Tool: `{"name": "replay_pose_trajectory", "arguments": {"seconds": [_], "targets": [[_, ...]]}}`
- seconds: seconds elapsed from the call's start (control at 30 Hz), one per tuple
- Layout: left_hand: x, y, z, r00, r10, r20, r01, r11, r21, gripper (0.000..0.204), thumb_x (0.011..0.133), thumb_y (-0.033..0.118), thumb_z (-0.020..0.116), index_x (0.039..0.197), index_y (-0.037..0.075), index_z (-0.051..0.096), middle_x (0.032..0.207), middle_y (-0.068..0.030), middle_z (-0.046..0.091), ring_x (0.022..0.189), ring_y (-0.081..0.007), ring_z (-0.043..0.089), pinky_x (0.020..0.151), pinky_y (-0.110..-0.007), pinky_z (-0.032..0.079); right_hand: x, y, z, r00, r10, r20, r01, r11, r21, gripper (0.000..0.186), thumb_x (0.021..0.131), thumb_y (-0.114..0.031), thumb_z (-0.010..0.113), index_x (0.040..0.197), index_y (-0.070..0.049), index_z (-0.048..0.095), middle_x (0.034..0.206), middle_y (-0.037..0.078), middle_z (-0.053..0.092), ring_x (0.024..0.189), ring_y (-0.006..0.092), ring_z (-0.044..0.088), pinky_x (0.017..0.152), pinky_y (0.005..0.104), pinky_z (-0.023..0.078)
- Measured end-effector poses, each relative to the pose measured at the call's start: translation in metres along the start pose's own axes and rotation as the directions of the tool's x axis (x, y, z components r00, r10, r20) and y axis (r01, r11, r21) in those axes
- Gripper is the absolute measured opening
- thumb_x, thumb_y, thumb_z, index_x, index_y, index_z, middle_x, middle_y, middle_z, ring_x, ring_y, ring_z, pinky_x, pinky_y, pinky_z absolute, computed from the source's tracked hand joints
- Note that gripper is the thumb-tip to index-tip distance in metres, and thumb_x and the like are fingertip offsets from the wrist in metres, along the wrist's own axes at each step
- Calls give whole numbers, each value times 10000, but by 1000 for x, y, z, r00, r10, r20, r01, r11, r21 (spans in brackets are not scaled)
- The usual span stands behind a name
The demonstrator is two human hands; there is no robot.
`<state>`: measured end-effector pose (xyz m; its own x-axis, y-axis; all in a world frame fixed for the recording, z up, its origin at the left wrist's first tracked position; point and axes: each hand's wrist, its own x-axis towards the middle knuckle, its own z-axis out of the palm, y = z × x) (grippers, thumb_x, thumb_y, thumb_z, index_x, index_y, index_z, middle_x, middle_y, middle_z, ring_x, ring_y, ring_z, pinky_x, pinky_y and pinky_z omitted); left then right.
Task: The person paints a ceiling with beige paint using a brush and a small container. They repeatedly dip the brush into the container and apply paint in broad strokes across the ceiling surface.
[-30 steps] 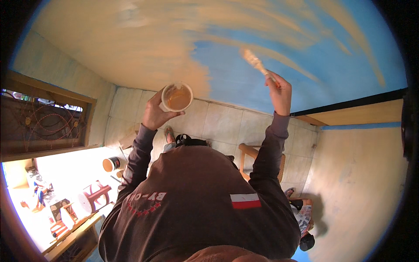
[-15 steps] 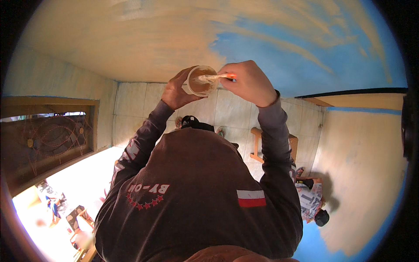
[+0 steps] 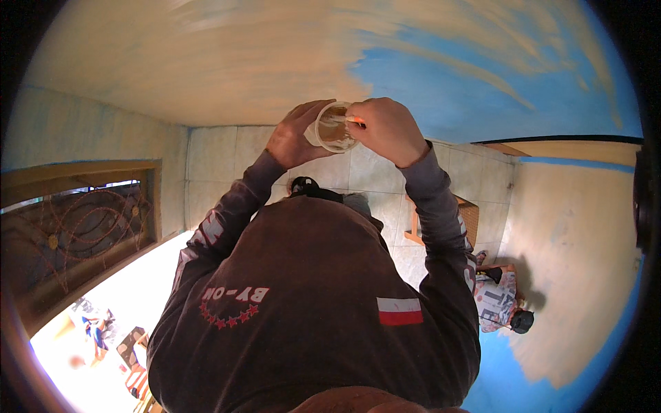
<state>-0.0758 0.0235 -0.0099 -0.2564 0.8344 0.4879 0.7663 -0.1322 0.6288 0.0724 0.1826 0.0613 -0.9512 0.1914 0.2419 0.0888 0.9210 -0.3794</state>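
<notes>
Head view looks down on me and on my work, and I tell it from left to right. At nine o'clock is a dark window grille (image 3: 89, 224) in a wooden frame. Below it, at eight o'clock, a bright opening (image 3: 124, 279) is so strongly lit that I cannot tell most things inside. Between ten and eleven o'clock the wall (image 3: 206, 79) is covered with beige, streaky colour. Pale floor tiles (image 3: 220, 155) begin under it, at ten o'clock. My dark top (image 3: 313, 296) fills six o'clock.

Close to twelve o'clock, on its left side, my left hand (image 3: 299, 135) grasps a whitish cup (image 3: 336, 147), which is tilted so that I see brownish paint (image 3: 333, 132) within. My right hand (image 3: 389, 131), at one o'clock, is clenched around the orange-ended handle of a brush (image 3: 352, 119). The brush is just past twelve, its bristle end inside the cup.

Between one and two o'clock a blue area (image 3: 447, 93) shows, with beige strokes across it. A wooden stool (image 3: 468, 221) stands at three o'clock, partly behind my sleeve. At four o'clock another person (image 3: 499, 303) in a patterned top and a dark cap is near the right wall (image 3: 571, 268).
</notes>
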Motion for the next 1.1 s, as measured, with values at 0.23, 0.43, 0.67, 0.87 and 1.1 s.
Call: {"name": "replay_pose_trajectory", "arguments": {"seconds": [0.23, 0.43, 0.67, 0.87, 1.1], "targets": [[6, 0, 0, 999, -25, -27, 25, 1000, -9, 819, 634, 255, 920, 1336, 58, 547, 1279, -143, 615, 1177, -321, 595, 991, -419, 500, -4, 7, -8, 996, 60, -68, -44, 974, 221, 192, 833, -213, 670, 868, -28, 703, 794, 194, 673, 710, 380, 656, 654, 423, 524], [14, 6, 5, 977, -94, -189, 104, 994, 40, 845, 619, 266, 942, 1335, 44, 553, 1254, -156, 640, 1119, -284, 649, 948, -406, 540, -29, 28, -17, 924, 362, -122, -218, 762, 609, 211, 886, -201, 697, 936, 2, 728, 792, 114, 725, 707, 197, 705, 657, 286, 528], [40, 1, 0, 946, -199, -255, 203, 979, -11, 785, 674, 359, 906, 1284, 2, 564, 1144, -178, 673, 1011, -284, 691, 873, -374, 566, -27, 47, -17, 839, 532, -116, -253, 570, 781, 207, 914, -201, 686, 978, -11, 738, 766, 46, 703, 602, 57, 530, 559, 233, 423], [67, 0, 8, 938, -159, -307, 170, 985, 10, 740, 687, 425, 890, 1213, -2, 592, 1067, -158, 708, 950, -274, 718, 829, -370, 583, -20, 74, -14, 768, 600, -224, -156, 515, 843, 232, 939, -216, 677, 1044, -14, 720, 777, 18, 683, 636, 35, 467, 543, 213, 374], [90, -12, 18, 915, -258, -309, 299, 950, 92, 705, 681, 517, 862, 1103, 6, 622, 995, -151, 728, 897, -282, 728, 797, -377, 586, 0, 124, 8, 765, 543, -346, -69, 603, 795, 271, 942, -240, 691, 1090, -13, 707, 808, 25, 680, 616, 24, 459, 510, 193, 346]]}}
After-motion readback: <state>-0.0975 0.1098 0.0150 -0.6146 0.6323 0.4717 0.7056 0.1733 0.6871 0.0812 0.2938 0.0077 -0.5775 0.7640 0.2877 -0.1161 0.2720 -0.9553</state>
